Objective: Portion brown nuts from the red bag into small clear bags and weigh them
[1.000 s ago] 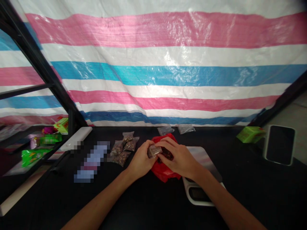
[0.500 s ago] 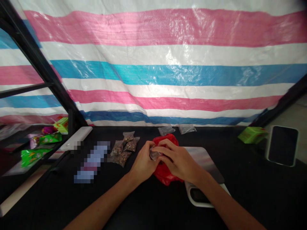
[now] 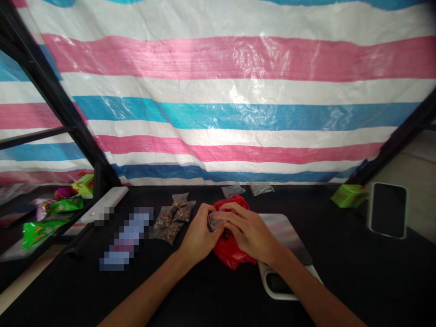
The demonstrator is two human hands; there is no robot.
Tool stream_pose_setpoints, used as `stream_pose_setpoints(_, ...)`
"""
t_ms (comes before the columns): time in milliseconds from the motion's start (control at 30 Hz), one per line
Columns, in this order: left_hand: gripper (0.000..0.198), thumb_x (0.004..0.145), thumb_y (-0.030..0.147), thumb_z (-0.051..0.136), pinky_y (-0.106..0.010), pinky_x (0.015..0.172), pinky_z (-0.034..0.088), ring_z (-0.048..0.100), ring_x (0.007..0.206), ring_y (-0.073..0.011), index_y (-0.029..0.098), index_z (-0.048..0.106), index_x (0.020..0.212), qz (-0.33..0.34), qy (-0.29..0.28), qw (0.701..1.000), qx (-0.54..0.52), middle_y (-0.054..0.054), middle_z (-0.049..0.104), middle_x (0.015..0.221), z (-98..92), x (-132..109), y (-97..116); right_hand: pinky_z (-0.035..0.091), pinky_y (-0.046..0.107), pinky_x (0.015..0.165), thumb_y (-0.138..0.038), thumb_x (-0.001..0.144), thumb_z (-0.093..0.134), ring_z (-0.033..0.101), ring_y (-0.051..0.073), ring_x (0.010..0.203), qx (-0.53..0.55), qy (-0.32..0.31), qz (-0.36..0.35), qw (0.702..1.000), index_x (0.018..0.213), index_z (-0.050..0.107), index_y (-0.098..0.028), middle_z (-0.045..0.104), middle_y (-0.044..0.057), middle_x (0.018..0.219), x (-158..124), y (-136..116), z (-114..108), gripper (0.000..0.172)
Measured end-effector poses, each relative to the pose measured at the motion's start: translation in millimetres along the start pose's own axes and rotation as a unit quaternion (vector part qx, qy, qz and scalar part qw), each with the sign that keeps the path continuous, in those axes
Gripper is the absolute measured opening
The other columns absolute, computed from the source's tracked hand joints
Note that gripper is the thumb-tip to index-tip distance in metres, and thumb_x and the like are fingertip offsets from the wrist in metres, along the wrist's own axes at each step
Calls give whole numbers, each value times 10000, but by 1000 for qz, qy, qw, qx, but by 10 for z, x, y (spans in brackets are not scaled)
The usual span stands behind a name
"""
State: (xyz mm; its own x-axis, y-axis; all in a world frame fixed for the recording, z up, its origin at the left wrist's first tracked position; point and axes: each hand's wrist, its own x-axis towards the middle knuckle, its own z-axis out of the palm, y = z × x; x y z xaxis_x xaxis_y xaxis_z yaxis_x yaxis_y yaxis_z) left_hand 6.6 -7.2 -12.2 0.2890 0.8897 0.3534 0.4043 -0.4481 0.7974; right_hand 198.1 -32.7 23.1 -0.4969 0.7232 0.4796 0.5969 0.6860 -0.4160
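Observation:
My left hand (image 3: pixel 196 236) and my right hand (image 3: pixel 248 231) meet over a red plastic bag (image 3: pixel 231 252) on the black table. Both hands pinch a small clear plastic pouch (image 3: pixel 215 220) between their fingertips, just above the red bag's open top. Dark brown contents show inside the red bag under my right fingers. To the left of my left hand lie several small clear pouches filled with brown seeds (image 3: pixel 172 217).
A white digital scale (image 3: pixel 289 240) sits under my right forearm. Two empty clear pouches (image 3: pixel 247 189) lie by the striped tarp. A green box (image 3: pixel 349 195) and a phone (image 3: pixel 387 210) rest at the right. Green packets (image 3: pixel 41 225) lie on the left shelf.
My hands have stayed together over the red bag, the fingers working the small clear pouch. The camera has tilted slightly, shifting the scene down.

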Motion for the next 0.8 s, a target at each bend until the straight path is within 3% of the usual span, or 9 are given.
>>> stream_pose_setpoints(133,222,926,351,620,-335,833,484,610,926,-196,205,544,1075,6,6,1000,18,-41,604,1023,-34,26,-12,503,403,1003,-315,1033,536,657,224,1117,-33,32,53,998,1384,584,-306,704,50,1251,3,40,-15,355)
stream_pose_setpoints(300,192,954,371,575,-343,799,476,603,851,-184,201,526,1027,-27,55,997,42,-27,588,945,-122,96,-38,442,499,1092,-352,1023,543,560,286,1286,-117,110,102,982,1335,640,-281,619,105,1389,5,218,-60,335)
stream_pose_setpoints(433,226,927,403,602,-330,739,472,609,788,-183,197,534,992,-59,67,995,33,-18,607,878,-175,144,-95,402,583,1125,-365,1010,553,478,338,1386,-154,103,144,972,1308,667,-300,588,120,1431,-26,398,-72,326)
stream_pose_setpoints(567,243,868,411,657,-287,650,451,581,695,-162,195,547,883,-114,9,993,-30,8,599,751,-159,155,-121,363,543,1172,-301,1023,526,590,275,1276,-110,37,125,985,1289,657,-268,691,79,1312,-52,495,-90,298)
stream_pose_setpoints(633,249,833,400,691,-258,613,440,568,667,-144,197,550,862,-133,-37,985,-102,17,601,727,-162,154,-86,407,502,1140,-261,1012,532,646,252,1185,-83,22,117,989,1280,650,-253,718,70,1261,-56,520,-99,293)
stream_pose_setpoints(800,294,823,446,728,-236,620,450,578,699,-132,214,576,919,-104,-144,962,-208,6,622,790,-299,148,111,490,425,1023,-203,978,531,667,243,1117,-23,27,131,991,1217,652,-239,723,69,1205,-54,566,-118,271)
